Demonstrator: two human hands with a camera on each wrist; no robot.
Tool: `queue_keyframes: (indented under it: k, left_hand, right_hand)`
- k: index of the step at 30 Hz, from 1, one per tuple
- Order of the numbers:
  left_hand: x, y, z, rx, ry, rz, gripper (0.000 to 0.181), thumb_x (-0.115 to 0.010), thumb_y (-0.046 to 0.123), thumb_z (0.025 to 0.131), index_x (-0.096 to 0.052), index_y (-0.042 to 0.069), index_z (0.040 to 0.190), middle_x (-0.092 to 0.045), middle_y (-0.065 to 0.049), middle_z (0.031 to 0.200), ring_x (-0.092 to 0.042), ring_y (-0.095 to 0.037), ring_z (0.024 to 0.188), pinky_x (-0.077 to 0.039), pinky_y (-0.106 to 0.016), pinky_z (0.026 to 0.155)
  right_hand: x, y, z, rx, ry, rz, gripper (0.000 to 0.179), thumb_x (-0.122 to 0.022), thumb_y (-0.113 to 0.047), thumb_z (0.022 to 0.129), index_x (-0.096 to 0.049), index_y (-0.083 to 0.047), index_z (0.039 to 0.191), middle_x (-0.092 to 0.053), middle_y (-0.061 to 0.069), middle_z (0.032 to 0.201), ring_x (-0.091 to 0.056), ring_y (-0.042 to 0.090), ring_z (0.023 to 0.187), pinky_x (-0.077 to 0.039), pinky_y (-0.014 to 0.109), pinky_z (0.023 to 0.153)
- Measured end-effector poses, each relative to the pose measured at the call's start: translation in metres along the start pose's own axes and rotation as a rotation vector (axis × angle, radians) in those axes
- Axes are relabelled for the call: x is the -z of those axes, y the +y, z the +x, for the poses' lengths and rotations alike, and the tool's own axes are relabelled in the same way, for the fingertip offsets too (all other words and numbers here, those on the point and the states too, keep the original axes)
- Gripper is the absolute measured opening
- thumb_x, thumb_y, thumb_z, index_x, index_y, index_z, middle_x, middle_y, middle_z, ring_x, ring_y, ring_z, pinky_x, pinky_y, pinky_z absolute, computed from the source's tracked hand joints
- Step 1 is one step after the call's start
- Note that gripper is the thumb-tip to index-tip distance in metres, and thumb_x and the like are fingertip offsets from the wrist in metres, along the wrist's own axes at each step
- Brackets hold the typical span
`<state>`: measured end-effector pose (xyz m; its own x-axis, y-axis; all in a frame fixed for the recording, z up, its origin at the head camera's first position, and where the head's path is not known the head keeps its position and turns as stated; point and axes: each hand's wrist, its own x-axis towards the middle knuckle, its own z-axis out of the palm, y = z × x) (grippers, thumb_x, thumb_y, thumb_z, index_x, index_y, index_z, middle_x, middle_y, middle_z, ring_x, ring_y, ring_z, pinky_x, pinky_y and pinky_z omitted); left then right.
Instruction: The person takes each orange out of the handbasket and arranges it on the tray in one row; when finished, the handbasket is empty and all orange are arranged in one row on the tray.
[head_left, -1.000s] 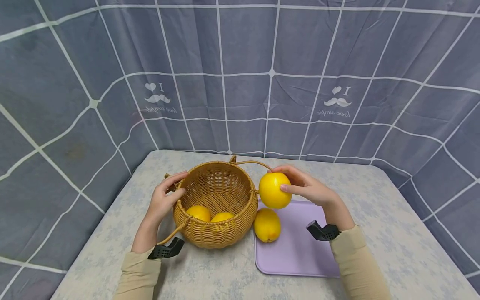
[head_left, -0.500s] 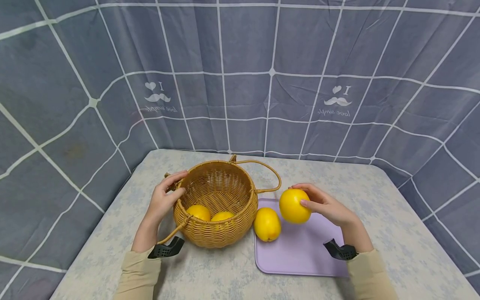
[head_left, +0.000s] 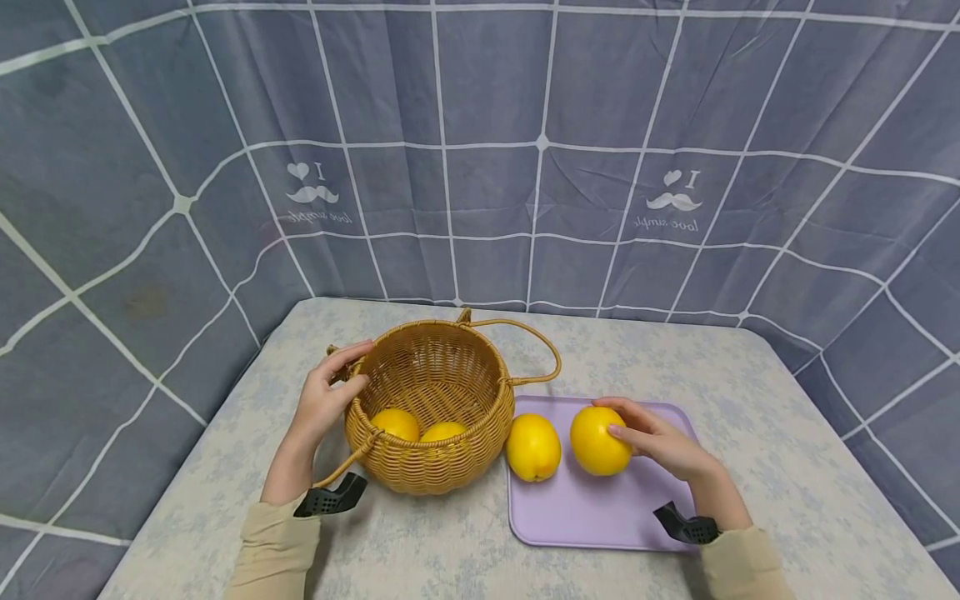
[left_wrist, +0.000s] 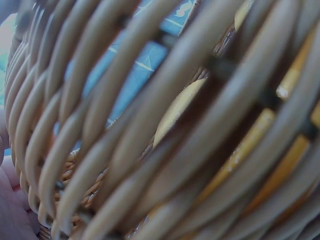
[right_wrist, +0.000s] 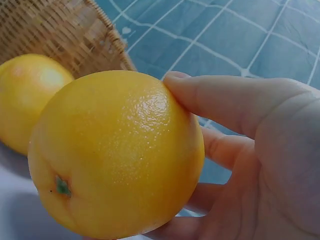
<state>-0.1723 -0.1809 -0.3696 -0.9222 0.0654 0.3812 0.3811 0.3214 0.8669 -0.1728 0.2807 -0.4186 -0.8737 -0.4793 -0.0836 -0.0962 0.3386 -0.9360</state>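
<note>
My left hand grips the left rim of a round wicker basket, thumb and fingers spread along it. Two oranges lie inside near the basket's front wall. In the left wrist view, the basket weave fills the picture, with yellow fruit partly hidden behind it. Over a lilac tray, my right hand holds another orange between thumb and fingers. Its green stem end shows in the right wrist view. A further orange sits on the tray's left side, close to the basket.
One looped basket handle sticks out to the right, above the tray's back edge. A patterned pale cloth covers the table. Behind it hangs a grey-blue checked curtain.
My right hand has carried its orange away from the basket's right handle, rightward and down to the tray. That handle has swung outward. My left hand stays at the rim.
</note>
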Motion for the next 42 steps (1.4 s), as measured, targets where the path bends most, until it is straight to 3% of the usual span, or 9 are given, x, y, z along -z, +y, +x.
queue_keyframes:
  k: [8,27,31,36,42]
  left_hand:
    - [-0.001,-0.002,0.001,-0.004,-0.001,-0.012,0.04,-0.051,-0.009,0.088,-0.052,-0.01,0.128,-0.046,-0.024,0.135,-0.044,-0.026,0.112,-0.036,-0.025,0.084]
    - [0.0,0.0,0.0,0.016,-0.002,-0.004,0.04,-0.051,-0.008,0.088,-0.051,-0.009,0.129,-0.045,-0.023,0.136,-0.043,-0.03,0.112,-0.036,-0.031,0.084]
    - [0.0,0.001,0.001,0.021,0.0,0.001,0.04,-0.051,-0.008,0.088,-0.051,-0.009,0.129,-0.046,-0.023,0.136,-0.044,-0.028,0.111,-0.036,-0.032,0.084]
    - [0.001,0.002,0.0,0.026,0.0,-0.002,0.04,-0.051,-0.008,0.089,-0.051,-0.009,0.129,-0.045,-0.023,0.136,-0.043,-0.028,0.113,-0.036,-0.034,0.086]
    - [0.001,0.004,0.0,0.033,-0.001,-0.007,0.04,-0.05,-0.008,0.089,-0.051,-0.009,0.128,-0.045,-0.023,0.136,-0.043,-0.029,0.114,-0.035,-0.037,0.087]
  right_hand:
    - [-0.006,0.013,0.004,-0.028,-0.029,0.007,0.047,-0.052,-0.019,0.097,-0.04,-0.006,0.14,-0.041,0.017,0.138,-0.051,0.019,0.102,-0.045,0.032,0.073]
    - [-0.016,0.018,0.013,-0.117,-0.076,0.018,0.049,-0.05,-0.028,0.097,-0.039,-0.008,0.141,-0.042,0.017,0.135,-0.05,0.028,0.102,-0.046,0.037,0.077]
    - [-0.015,0.019,0.012,-0.068,-0.091,-0.023,0.053,-0.057,-0.024,0.094,-0.039,-0.006,0.14,-0.042,0.016,0.136,-0.047,0.029,0.108,-0.042,0.041,0.085]
    - [-0.012,0.02,0.01,0.03,-0.138,-0.088,0.073,-0.073,-0.017,0.08,-0.035,-0.007,0.142,-0.042,0.015,0.137,-0.047,0.025,0.114,-0.035,0.049,0.094]
    - [-0.01,0.02,0.009,0.039,-0.159,-0.117,0.083,-0.078,-0.017,0.075,-0.033,-0.011,0.143,-0.04,0.014,0.139,-0.047,0.016,0.115,-0.033,0.052,0.094]
